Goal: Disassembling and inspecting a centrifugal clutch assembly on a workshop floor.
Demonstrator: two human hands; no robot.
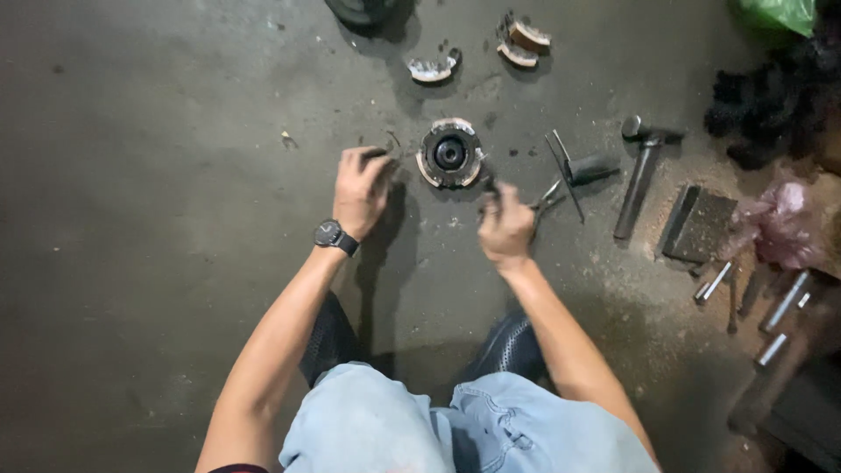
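Note:
A round metal hub with a dark centre hole (449,154) lies on the concrete floor (158,175) in front of me. My left hand (361,191), with a black wristwatch (335,236), hovers just left of the hub, fingers curled around a small dark part at its fingertips. My right hand (505,226) is below and right of the hub, closed on a pair of pliers (545,200) whose handles stick out to the right. The plier tips point toward the hub's lower right edge.
Three curved shoe-like pieces (433,68) (529,37) (517,56) lie beyond the hub. To the right lie a T-handle tool (578,170), a hammer (638,175), a dark flat block (699,224), several sockets and rods (785,302), a pink bag (780,223) and a green bag (778,12).

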